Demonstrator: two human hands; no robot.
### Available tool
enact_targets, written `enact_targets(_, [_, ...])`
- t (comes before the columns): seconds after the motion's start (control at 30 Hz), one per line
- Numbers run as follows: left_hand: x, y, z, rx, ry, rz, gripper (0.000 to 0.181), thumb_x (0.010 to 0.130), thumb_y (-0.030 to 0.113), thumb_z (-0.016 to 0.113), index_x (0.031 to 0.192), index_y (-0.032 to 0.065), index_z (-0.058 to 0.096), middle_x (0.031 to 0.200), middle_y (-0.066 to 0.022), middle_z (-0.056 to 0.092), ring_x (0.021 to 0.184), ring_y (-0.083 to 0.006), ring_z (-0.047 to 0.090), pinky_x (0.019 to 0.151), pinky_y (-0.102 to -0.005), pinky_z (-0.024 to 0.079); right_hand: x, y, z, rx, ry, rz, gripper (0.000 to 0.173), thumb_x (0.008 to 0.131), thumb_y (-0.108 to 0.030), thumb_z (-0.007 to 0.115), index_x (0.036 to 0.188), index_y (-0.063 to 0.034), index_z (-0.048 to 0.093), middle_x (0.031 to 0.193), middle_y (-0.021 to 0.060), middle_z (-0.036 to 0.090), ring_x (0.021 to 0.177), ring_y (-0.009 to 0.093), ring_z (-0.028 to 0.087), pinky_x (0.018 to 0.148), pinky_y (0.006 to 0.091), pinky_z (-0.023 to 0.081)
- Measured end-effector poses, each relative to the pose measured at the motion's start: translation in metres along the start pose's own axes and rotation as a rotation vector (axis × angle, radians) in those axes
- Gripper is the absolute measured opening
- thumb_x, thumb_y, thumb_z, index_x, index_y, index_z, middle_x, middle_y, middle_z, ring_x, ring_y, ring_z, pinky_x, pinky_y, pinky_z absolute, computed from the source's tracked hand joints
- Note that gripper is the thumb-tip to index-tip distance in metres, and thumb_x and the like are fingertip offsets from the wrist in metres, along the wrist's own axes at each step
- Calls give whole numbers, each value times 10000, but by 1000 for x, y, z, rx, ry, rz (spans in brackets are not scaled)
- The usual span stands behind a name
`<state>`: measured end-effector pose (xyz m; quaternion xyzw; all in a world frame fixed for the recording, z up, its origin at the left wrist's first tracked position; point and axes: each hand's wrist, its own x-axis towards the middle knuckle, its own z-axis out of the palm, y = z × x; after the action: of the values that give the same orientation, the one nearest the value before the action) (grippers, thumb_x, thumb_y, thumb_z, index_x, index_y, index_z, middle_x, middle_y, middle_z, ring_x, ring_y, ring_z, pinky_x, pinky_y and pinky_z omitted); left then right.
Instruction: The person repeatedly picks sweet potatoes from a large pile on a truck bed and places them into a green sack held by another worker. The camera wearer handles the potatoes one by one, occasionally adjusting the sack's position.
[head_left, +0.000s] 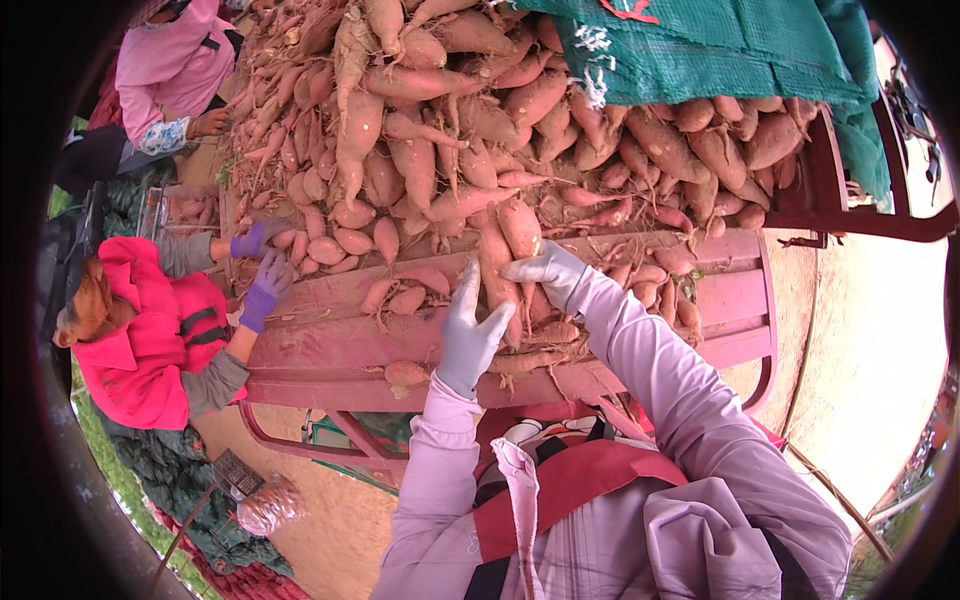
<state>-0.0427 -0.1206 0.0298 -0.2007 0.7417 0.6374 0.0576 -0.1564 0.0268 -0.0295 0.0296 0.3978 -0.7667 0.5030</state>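
Observation:
Both my hands wear pale grey gloves. My left hand (474, 330) is at the lower left side of a long sweet potato (496, 259), its thumb and fingers spread around it; how firmly it touches is unclear. My right hand (547, 270) grips a shorter, thicker sweet potato (520, 227) that lies alongside the long one. Both roots are held over the edge of the red metal truck bed (330, 337). Beyond them rises a large heap of soil-dusted sweet potatoes (420, 165). Small roots (409, 300) lie on the metal ledge left of my hands, and more (660, 281) lie to the right.
A co-worker in a bright pink vest (150, 330) handles small roots at the left with purple gloves. Another person in a pink checked top (176, 67) is at the upper left. A green mesh sheet (712, 52) covers part of the heap. Red rails (765, 330) edge the bed.

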Motion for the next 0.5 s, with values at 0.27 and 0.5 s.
enact_targets(0.27, [-50, 20, 33, -369, -33, -116, 389, 1012, 240, 456, 1313, 19, 567, 929, -10, 604, 768, -92, 581, 721, -229, 485, -177, 25, -2, 346, 277, -210, 428, 795, -122, 747, 1174, 13, 599, 1068, 102, 675, 943, 231, 663, 880, 357, 527])
enact_targets(0.5, [-97, -25, 28, -188, -117, -194, 409, 1030, 259, 416, 1329, 3, 530, 961, -31, 627, 754, -81, 612, 647, -187, 458, -448, 110, -60, 208, 856, -556, 590, 819, -202, 711, 1327, -18, 473, 1152, 154, 628, 1009, 286, 642, 881, 403, 549])
